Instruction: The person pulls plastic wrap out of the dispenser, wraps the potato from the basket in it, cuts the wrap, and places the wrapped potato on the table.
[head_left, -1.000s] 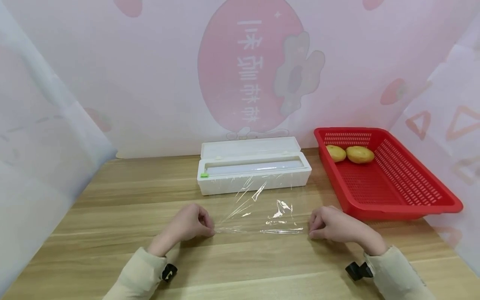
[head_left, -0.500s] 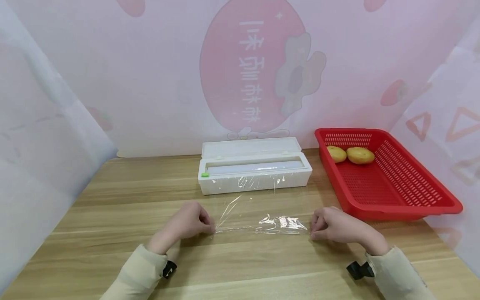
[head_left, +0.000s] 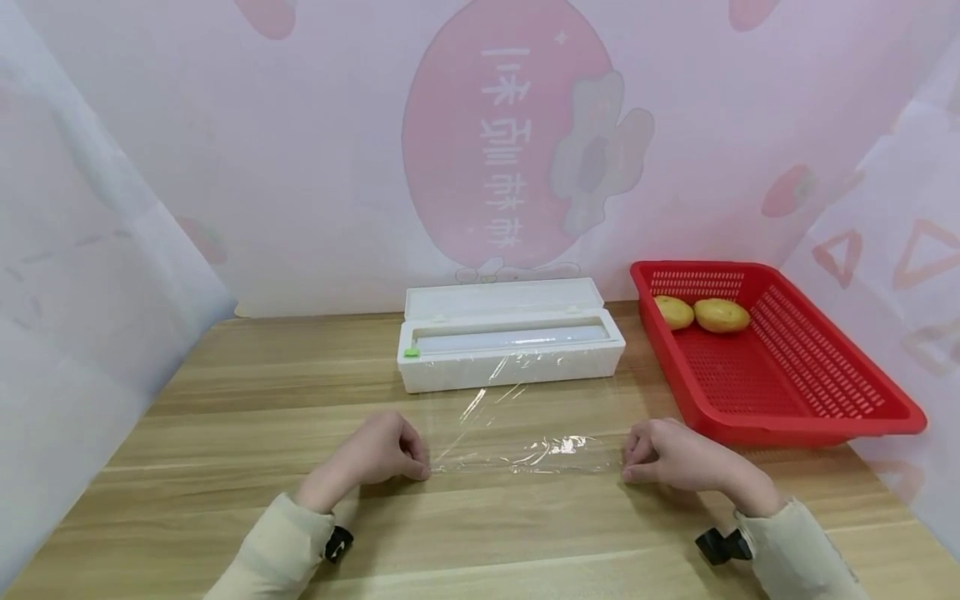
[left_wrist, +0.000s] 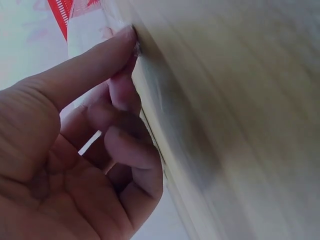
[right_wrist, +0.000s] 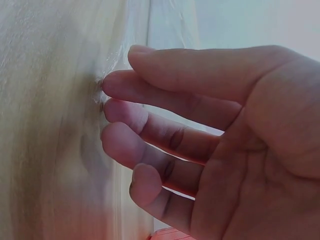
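Note:
A sheet of clear plastic wrap [head_left: 525, 442] stretches low over the wooden table, from the front of an open white box [head_left: 510, 367] toward the person. The left hand [head_left: 378, 450] pinches the near left corner of the wrap between thumb and index finger; its other fingers curl loosely in the left wrist view. At the near right corner, the right hand [head_left: 671, 454] pinches the wrap with thumb [right_wrist: 200, 67] and index finger. Inside the box lies the white roll [head_left: 510, 337], and a small green slider [head_left: 411, 353] sits at the box's left end.
A red plastic basket [head_left: 817, 429] stands on the right, close to the right hand. Two yellow potatoes [head_left: 722, 316] lie at its back left. The box's lid [head_left: 502, 298] is raised against the patterned back wall [head_left: 330, 167].
Both hands stay nearly in place, still pinching the wrap. The bright glints and creases on the wrap have shifted. The head view has tilted very slightly.

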